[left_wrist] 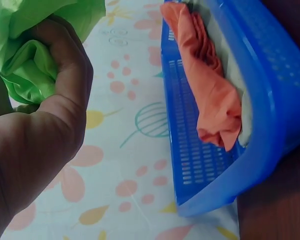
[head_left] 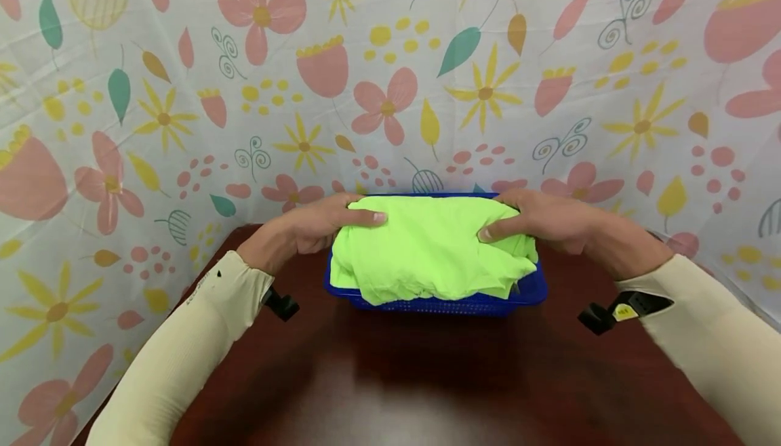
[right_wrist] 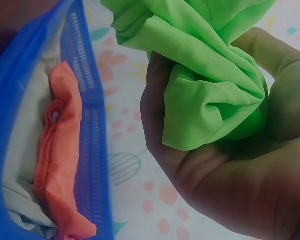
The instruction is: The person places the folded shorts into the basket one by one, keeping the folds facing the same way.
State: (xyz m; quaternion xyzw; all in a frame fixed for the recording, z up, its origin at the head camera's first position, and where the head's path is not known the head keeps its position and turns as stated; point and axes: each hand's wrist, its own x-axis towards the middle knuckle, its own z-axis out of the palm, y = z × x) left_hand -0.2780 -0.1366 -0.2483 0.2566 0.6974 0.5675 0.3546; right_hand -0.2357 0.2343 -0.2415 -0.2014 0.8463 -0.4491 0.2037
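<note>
A bright yellow-green folded cloth (head_left: 436,249) is held above a blue plastic basket (head_left: 529,288), covering most of its opening in the head view. My left hand (head_left: 323,221) grips the cloth's left end, thumb on top. At the other end, my right hand (head_left: 546,221) holds it the same way. The right wrist view shows the green cloth (right_wrist: 215,100) bunched between thumb and fingers. Inside the basket lie a folded orange cloth (left_wrist: 205,85) and, beside it, a pale grey cloth (right_wrist: 27,135). Both wrist views show the green cloth apart from these.
The basket stands at the back of a dark reddish-brown table (head_left: 396,371). Close behind it hangs a white sheet (head_left: 390,39) with a flower print, which also runs along the left and right sides. Both forearms wear cream sleeves (head_left: 195,337) with small black wrist mounts.
</note>
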